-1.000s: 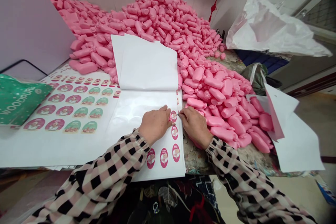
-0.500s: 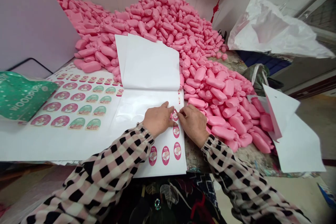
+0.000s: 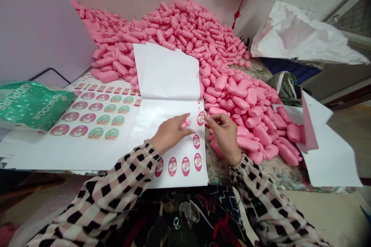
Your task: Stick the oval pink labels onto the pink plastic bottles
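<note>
A: What do your right hand's fingers have hold of?

B: Your right hand has thumb and forefinger pinched together on the right edge of an oval label. The label is over the right side of the label sheet, above a column of similar ovals.

A: And your left hand?

B: Your left hand lies over the sheet, thumb and forefinger spread apart toward the label without touching it. A small pink piece shows between them; your hand hides the rest, so your grip on it cannot be confirmed.

A: Surroundings?

B: Pink bottles are heaped behind and to the right of the sheet. To its left lies a printed sheet of pink and green labels, with a green bag over its left part.
</note>
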`<control>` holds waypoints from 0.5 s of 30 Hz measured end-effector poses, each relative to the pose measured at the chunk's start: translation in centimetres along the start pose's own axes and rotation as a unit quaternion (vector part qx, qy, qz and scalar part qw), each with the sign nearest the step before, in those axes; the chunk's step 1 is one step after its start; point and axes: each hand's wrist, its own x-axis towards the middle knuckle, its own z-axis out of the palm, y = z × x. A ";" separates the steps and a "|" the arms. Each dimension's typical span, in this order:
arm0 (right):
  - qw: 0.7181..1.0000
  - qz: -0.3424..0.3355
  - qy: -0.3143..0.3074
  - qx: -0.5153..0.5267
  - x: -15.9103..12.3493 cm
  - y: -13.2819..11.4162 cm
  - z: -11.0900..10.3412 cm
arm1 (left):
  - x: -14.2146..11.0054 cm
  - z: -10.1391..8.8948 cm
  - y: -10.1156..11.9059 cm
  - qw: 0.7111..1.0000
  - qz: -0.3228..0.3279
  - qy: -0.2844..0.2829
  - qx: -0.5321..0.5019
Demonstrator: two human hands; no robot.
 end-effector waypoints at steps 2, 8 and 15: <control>0.997 0.019 -0.010 0.074 -0.4 -1.1 0.0 | -0.7 -0.3 0.4 0.972 -0.056 0.006 -0.229; 0.978 0.056 -0.115 0.165 -2.8 -4.8 0.5 | -2.5 -0.1 1.9 0.719 -0.168 -0.040 -0.673; 0.971 0.058 -0.150 0.175 -4.2 -5.5 0.6 | -3.8 0.2 3.0 0.715 -0.169 -0.023 -0.678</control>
